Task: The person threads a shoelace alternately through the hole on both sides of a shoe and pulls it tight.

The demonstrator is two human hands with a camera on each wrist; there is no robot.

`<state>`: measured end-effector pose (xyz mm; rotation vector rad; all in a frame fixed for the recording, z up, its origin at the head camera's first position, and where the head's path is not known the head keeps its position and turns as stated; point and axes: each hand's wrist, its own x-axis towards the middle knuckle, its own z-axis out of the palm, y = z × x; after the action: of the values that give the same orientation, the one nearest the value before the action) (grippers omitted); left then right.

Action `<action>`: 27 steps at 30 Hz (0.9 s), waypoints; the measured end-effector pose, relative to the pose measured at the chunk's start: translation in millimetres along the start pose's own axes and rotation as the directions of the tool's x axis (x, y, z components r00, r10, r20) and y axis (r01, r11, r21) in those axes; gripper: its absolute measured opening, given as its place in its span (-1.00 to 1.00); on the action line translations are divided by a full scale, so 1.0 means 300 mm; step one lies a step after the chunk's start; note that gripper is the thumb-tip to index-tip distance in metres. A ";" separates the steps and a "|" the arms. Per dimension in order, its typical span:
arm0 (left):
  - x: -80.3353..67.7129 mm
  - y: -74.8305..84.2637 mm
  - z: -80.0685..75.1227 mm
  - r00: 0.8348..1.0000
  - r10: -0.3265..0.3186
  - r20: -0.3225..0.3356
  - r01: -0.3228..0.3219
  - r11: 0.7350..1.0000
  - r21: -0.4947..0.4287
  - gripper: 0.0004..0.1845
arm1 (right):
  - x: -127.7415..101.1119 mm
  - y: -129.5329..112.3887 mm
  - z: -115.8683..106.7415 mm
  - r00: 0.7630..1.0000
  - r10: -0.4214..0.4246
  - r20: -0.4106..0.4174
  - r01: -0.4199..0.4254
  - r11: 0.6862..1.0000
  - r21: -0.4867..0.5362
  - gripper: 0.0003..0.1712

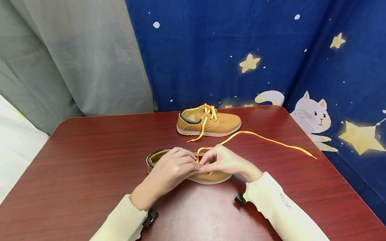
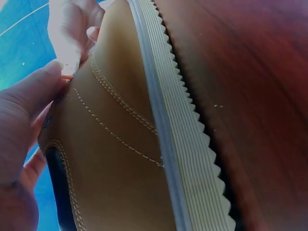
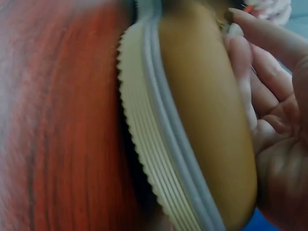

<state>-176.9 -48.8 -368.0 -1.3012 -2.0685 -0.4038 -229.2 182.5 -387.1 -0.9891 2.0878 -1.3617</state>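
A tan lace-up shoe [image 1: 212,178] rests on the table with its toe to the right. My left hand [image 1: 173,169] lies over its near side, thumb and fingers gripping the lacing flap, as the left wrist view shows. At the eyelets, my right hand [image 1: 224,160] has thumb and forefinger pinched together, seemingly on a bit of lace; the fingers hide most of it. A small orange piece of lace [image 2: 67,77] shows by the left thumb tip. From the shoe's throat, a long yellow-orange shoelace [image 1: 253,133] trails away to the right.
Behind, a matching tan shoe [image 1: 227,124] stands with yellow laces threaded, one end hanging onto the table. The reddish-brown table [image 1: 90,160] has its back edge against grey [image 1: 99,60] and blue star-patterned curtains [image 1: 205,53].
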 end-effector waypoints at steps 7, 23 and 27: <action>-0.003 0.011 -0.009 0.998 0.059 -0.027 -0.059 0.998 0.000 -0.92 | 0.004 0.005 0.009 0.999 0.008 -0.032 -0.007 1.000 0.019 -0.89; -0.041 0.128 -0.153 0.991 0.109 -0.072 -0.113 0.992 -0.055 -0.64 | 0.011 -0.008 0.029 0.995 0.057 -0.079 -0.054 0.997 0.046 -0.86; -0.036 0.165 -0.200 0.989 0.142 -0.050 -0.144 0.989 -0.040 -0.65 | 0.006 -0.011 0.029 0.993 0.076 -0.094 -0.072 0.996 0.049 -0.85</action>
<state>-108.2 -67.6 -334.7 -1.4422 -1.9230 -0.4139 -223.2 175.3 -387.6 -0.8343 2.1308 -1.4387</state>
